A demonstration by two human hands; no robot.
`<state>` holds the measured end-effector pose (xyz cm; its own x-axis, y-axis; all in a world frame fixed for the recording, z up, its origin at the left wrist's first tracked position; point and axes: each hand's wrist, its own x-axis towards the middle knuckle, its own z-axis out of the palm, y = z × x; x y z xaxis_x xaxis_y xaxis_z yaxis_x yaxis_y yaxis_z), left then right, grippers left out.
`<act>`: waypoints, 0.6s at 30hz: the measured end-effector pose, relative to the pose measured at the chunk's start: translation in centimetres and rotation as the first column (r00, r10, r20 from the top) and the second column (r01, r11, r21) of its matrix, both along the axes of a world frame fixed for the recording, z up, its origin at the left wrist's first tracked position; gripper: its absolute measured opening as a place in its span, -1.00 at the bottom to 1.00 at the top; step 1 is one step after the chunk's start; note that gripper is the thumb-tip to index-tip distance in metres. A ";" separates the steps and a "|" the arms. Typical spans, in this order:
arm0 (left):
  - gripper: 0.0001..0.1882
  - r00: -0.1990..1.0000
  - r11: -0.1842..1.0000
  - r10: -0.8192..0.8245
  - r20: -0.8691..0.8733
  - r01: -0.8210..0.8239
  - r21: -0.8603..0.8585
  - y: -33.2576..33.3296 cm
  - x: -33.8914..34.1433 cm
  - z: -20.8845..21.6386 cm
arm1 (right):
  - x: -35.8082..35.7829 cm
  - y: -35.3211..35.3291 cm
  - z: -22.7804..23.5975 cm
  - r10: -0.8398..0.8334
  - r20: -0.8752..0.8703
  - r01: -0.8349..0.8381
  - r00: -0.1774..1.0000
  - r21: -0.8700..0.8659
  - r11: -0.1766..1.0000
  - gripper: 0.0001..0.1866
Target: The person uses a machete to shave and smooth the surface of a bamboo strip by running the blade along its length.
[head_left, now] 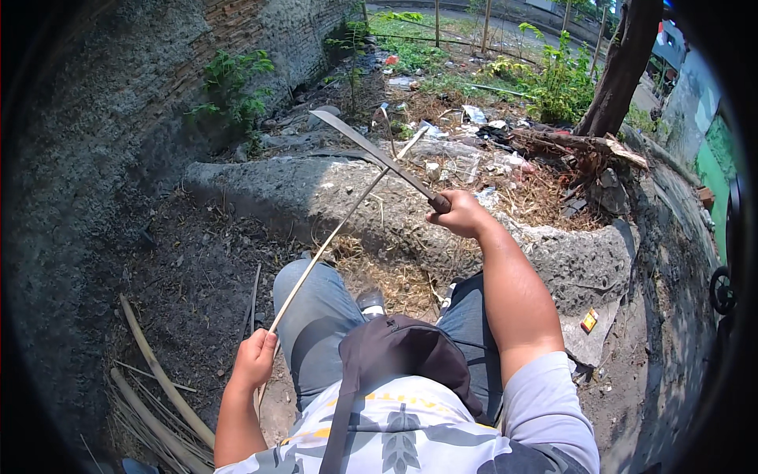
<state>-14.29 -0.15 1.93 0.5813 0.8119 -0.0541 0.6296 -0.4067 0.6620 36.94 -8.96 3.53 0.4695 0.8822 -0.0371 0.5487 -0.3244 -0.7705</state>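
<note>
Left hand (pixel 254 359), lower left of frame: closed round the strip, thumb uppermost. Strip (pixel 324 246): pale, slim, running from that fist to upper centre, a short tail below the fist; likely light, springy, perhaps splintery; best held low, clear of the machete. Right hand (pixel 462 215), right of centre: wrapped about the handle (pixel 440 204). Machete (pixel 365 144): likely stiff, weightier; take by the handle only. Points to upper left, crossing the strip toward its far end; contact uncertain. Ledge (pixel 260 186): beyond the knees, mid-frame.
</note>
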 end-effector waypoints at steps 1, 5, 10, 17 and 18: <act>-0.53 1.000 1.000 0.016 0.007 -0.016 -0.010 0.1 0.4 0.1 | -0.1 0.0 0.1 0.052 0.041 -0.051 0.998 -0.024 0.998 -0.63; -0.55 0.999 0.999 0.039 0.021 -0.039 0.005 0.4 1.7 0.4 | -2.5 0.2 1.6 0.213 0.328 -0.184 0.920 -0.116 0.976 -0.68; -0.56 0.998 0.997 0.037 0.046 -0.040 0.062 0.1 2.9 0.2 | -4.6 0.7 2.2 0.272 0.606 -0.218 0.747 -0.163 0.962 -0.80; -0.57 1.000 0.998 -0.014 -0.016 0.015 0.069 -0.7 -1.5 -0.3 | 0.9 0.7 0.0 -0.177 0.341 0.210 0.923 -0.061 0.976 -0.79; -0.58 1.000 0.997 -0.024 -0.010 0.025 0.068 -1.1 -1.7 -0.4 | 1.0 0.4 -0.3 -0.176 0.361 0.210 0.916 -0.058 0.976 -0.72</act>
<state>-16.00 -1.29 1.58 0.6006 0.7995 -0.0045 0.6247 -0.4658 0.6267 37.93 -8.56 3.27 0.6282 0.7735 0.0836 0.6977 -0.5125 -0.5005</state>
